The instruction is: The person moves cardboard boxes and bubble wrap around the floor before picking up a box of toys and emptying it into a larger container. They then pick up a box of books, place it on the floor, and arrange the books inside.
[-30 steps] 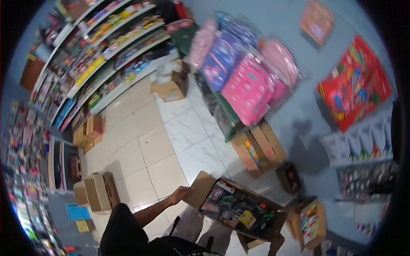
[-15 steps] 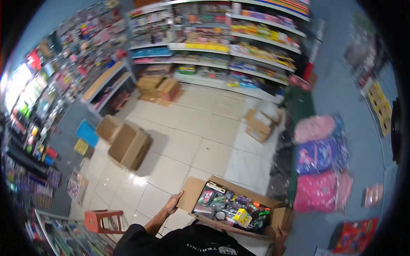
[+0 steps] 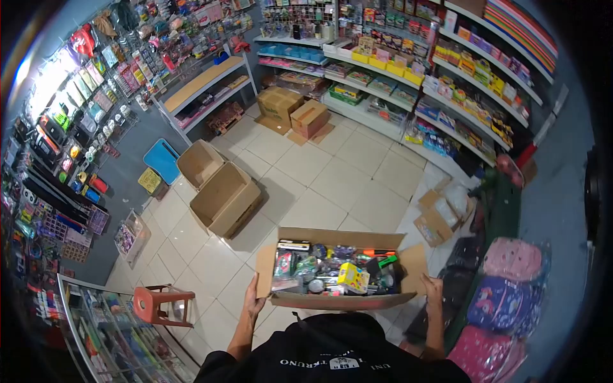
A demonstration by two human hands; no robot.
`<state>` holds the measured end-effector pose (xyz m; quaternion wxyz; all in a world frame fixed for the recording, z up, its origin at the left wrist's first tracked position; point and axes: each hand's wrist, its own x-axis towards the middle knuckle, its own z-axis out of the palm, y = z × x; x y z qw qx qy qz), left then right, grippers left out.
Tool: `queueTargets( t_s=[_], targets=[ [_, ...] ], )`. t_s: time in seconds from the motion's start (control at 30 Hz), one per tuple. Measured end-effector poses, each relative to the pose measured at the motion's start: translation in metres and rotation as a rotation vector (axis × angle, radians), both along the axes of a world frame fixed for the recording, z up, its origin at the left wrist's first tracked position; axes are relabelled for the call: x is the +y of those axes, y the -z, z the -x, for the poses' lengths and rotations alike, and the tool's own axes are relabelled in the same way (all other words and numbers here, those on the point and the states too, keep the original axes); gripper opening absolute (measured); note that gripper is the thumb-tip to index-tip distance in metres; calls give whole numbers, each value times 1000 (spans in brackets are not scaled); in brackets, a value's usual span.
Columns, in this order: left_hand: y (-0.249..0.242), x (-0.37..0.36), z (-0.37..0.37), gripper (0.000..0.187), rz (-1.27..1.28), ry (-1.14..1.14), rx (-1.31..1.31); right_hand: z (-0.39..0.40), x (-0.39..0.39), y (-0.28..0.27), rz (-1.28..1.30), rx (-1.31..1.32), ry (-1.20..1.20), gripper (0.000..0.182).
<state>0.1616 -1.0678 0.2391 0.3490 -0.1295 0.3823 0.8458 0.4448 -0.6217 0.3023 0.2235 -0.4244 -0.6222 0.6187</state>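
Observation:
An open cardboard box (image 3: 345,300) full of small packaged goods is held up in front of my body. Among its contents are a yellow packet (image 3: 353,277), a green item (image 3: 387,262) and a round grey piece. My left hand (image 3: 254,297) grips the flap at the box's left end. At the right end, my right hand (image 3: 433,288) has its fingers closed on the other flap.
Two empty-looking cartons (image 3: 225,199) stand on the tiled floor, with two closed boxes (image 3: 279,103) farther back. An orange stool (image 3: 148,305) is at the lower left. Stocked shelves (image 3: 383,73) line the back; wrapped bags (image 3: 504,306) lie at the right.
My view has turned, so the room's contents sit farther right. The held box is now more level and nearer the middle, and my right hand shows more fully.

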Motion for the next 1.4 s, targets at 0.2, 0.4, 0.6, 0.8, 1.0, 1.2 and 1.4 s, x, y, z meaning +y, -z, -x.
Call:
queueTargets(
  t_s=[0.2,0.4,0.6,0.8,1.0,1.2,1.4],
  targets=[
    [-30,49,95,37,135,-235,19,193,93,-10,62,-37,-211,28],
    [-41,107,186,36,59,-421,15,381,160,-69,17,-75,-390,31],
    [-43,169,299,37,89,-539,81,540,245,-9,-238,-154,-572,40],
    [-38,202,436,39,112,-556,34,679,258,-46,-235,-211,-569,41],
    [-52,251,574,36,171,-458,65,806,317,-36,-131,-176,-438,31],
    [-37,298,710,32,731,-359,189,955,377,-21,75,-103,-422,24],
    [25,420,838,38,964,-380,186,1129,493,78,8,-244,-453,27]
  ],
)
